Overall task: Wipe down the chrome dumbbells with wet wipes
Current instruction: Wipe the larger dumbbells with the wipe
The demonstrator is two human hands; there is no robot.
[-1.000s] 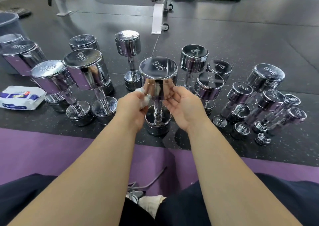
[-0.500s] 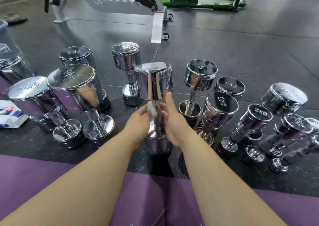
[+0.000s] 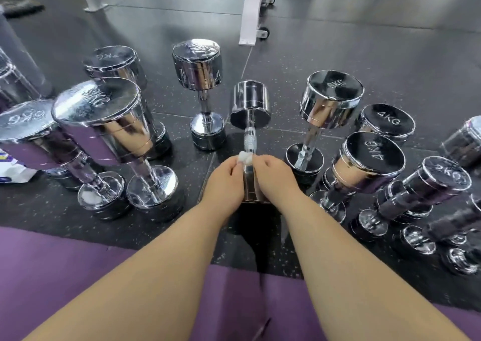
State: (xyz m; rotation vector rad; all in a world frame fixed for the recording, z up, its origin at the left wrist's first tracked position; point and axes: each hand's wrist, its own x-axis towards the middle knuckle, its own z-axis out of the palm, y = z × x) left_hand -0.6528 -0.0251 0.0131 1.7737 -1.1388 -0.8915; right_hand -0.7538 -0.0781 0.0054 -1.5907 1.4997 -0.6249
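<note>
Down on the dark floor (image 3: 351,41) in front of you, one chrome dumbbell (image 3: 250,104) points away from you. Its near end sits between your two hands. Your left hand (image 3: 223,182) has its fingers pinched on a white wet wipe (image 3: 246,157), right at the bottom of the handle. Your right hand (image 3: 273,176) has its fingers curled on the dumbbell's near end. More shiny dumbbells (image 3: 197,65) stand all around.
</note>
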